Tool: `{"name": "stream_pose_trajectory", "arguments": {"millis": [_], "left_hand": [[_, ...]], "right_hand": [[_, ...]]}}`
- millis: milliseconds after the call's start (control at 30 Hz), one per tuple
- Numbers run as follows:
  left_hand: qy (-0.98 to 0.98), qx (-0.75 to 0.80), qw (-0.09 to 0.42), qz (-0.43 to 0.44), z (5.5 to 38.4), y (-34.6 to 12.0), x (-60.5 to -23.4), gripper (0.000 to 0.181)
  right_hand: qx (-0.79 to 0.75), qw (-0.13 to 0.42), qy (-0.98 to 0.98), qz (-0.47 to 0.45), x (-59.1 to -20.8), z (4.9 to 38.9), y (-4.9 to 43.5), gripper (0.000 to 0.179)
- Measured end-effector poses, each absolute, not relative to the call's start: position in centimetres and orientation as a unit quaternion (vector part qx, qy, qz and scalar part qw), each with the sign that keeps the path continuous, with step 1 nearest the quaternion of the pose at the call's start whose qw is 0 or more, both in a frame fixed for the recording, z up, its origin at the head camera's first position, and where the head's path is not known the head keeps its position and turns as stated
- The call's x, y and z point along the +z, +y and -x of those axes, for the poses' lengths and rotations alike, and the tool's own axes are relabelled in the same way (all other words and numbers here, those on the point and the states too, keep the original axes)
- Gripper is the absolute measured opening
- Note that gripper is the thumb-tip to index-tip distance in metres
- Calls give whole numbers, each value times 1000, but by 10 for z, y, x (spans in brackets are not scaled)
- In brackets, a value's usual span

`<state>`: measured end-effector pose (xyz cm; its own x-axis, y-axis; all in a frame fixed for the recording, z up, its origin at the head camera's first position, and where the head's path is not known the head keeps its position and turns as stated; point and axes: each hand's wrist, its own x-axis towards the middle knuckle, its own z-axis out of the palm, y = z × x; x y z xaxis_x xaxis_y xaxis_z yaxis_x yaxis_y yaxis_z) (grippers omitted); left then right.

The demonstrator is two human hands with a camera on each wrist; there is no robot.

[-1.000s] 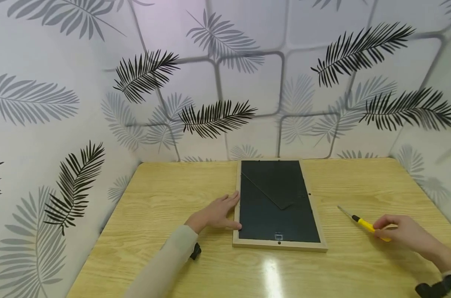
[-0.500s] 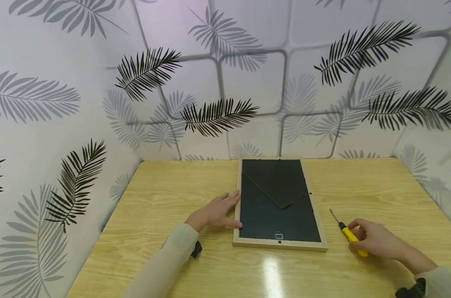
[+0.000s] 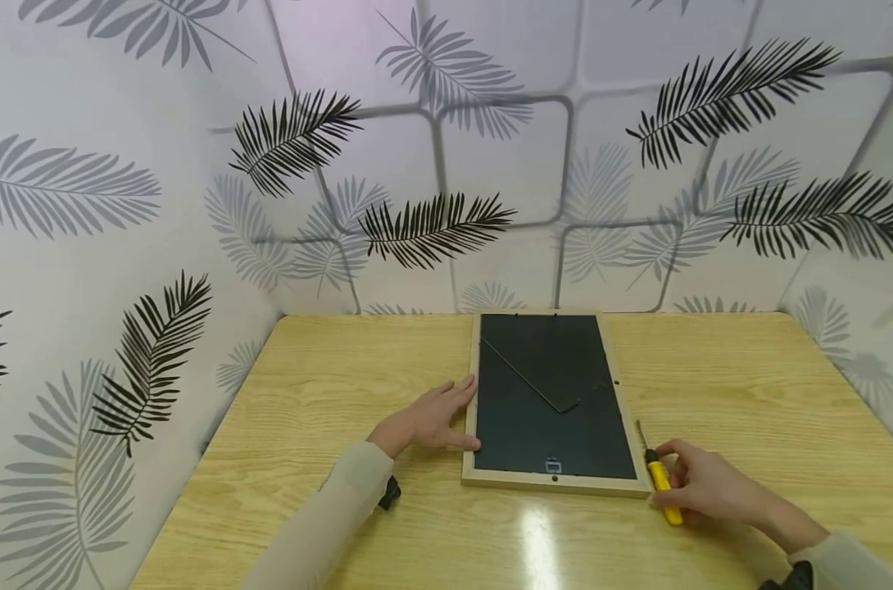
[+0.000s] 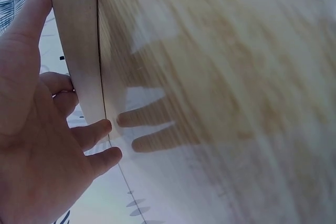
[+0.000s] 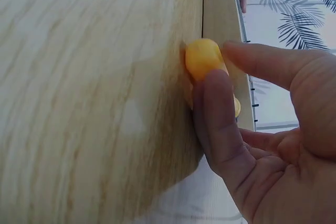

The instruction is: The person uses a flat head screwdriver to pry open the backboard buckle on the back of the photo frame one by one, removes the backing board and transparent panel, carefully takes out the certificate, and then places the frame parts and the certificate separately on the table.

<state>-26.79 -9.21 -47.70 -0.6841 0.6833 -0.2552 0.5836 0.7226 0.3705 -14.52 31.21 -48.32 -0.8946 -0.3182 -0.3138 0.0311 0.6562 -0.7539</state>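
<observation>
A picture frame (image 3: 516, 480) with a light wood rim lies back side up on the table, its black backing board (image 3: 516, 447) showing. My left hand (image 3: 426, 422) rests against the frame's left side, fingers spread, thumb over the rim; in the left wrist view, fingertips touch the wooden side (image 4: 79, 51). By the lower right corner, my right hand (image 3: 715, 487) pinches the yellow handle of a screwdriver (image 3: 664, 487) between thumb and fingers. The metal shaft points away along the frame's right side. In the right wrist view, fingers partly cover the handle (image 5: 202, 59).
The wood-grain table (image 3: 358, 360) extends on both sides of the frame. Behind it and to the left stand walls with leaf-patterned covering (image 3: 498, 180). Several small dark tabs line the backing's edge, and a small metal hanger (image 3: 553, 466) sits near its bottom.
My right hand has moved left with the screwdriver, from the right part of the table to the frame's lower right corner, and the shaft has turned more upright in view. The left hand stays put.
</observation>
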Motion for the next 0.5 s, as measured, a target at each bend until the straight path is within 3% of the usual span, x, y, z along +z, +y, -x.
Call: {"name": "stream_pose_trajectory", "arguments": {"millis": [333,500], "left_hand": [[908,126,188,-351,264,-95,-478,101],[909,113,179,-359,264,-94,-479,102]], "right_hand": [[-423,223,874,87,-481,150,315,67],[-351,167,917,85,-464,164,312,51]]}}
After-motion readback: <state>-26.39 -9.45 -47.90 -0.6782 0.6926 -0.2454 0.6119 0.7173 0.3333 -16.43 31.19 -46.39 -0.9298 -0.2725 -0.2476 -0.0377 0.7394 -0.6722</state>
